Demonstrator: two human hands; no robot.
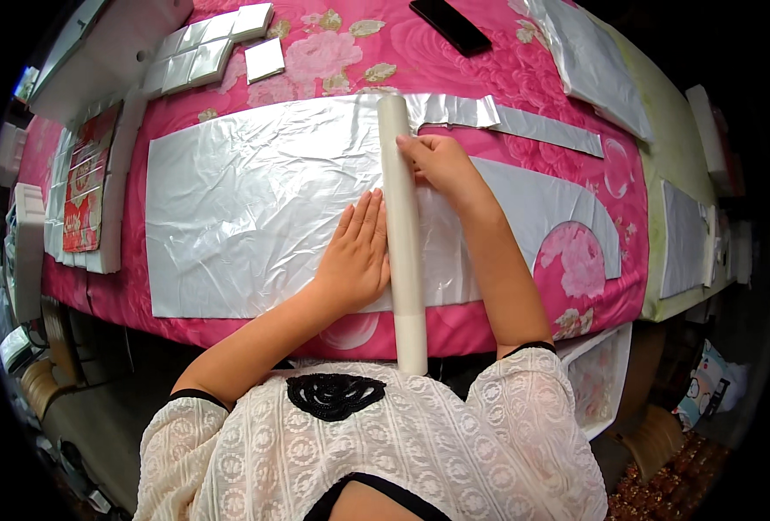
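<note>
A silvery-white plastic bag [246, 200] with two handle strips lies flat and wrinkled, its handles pointing right. Across its middle rests a long pale tube [407, 260], its near end jutting past the table edge toward me. My left hand [359, 247] is pressed flat on the bag left of the tube, fingers stretched together and fingertips by the tube's side. Toward the far end, my right hand [437, 165] is closed at the tube, its thumb on top; the curled fingers are partly hidden on its right side.
A pink flowered cloth [315, 56] covers the table. Folded white packets [198, 56] and a black phone [451, 26] lie at the back. Stacked bags with a red printed one [90, 182] are at left. More silvery bags [589, 69] lie at far right.
</note>
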